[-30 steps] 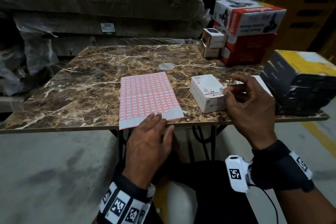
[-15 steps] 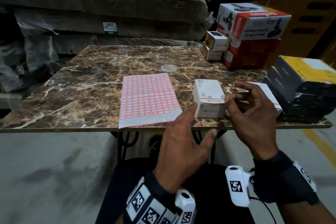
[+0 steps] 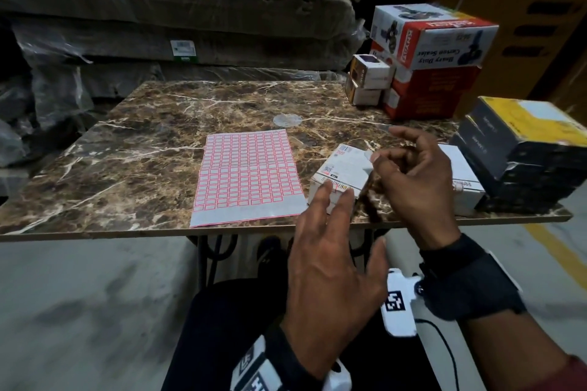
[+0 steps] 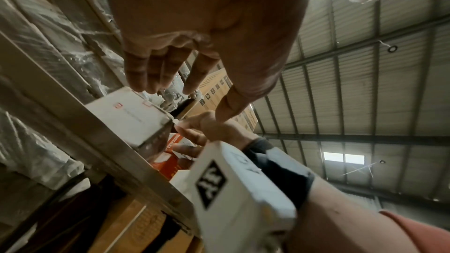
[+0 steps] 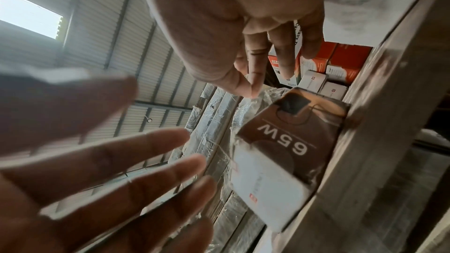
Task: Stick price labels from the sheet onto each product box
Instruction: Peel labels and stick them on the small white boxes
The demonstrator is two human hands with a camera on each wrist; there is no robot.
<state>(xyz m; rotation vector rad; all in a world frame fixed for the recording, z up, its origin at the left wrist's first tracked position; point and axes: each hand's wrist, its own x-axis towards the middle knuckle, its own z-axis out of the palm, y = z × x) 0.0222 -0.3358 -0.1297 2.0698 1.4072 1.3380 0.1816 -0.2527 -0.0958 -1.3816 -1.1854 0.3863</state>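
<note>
Moved off the label sheet (image 3: 246, 176), the left hand (image 3: 330, 267) is reaching open-fingered to the white box (image 3: 341, 173); the right hand (image 3: 413, 181) is pinching a label; only the right wrist view is showing "65W".

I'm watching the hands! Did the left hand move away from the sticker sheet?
Yes. The left hand left the label sheet bottom edge and moved rightward to the white product box.

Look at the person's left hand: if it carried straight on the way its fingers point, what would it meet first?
The left hand points forward at the small white box near the table's front edge; its fingertips look almost on the box's near face, so probably that box first, though depth is unclear.
</note>
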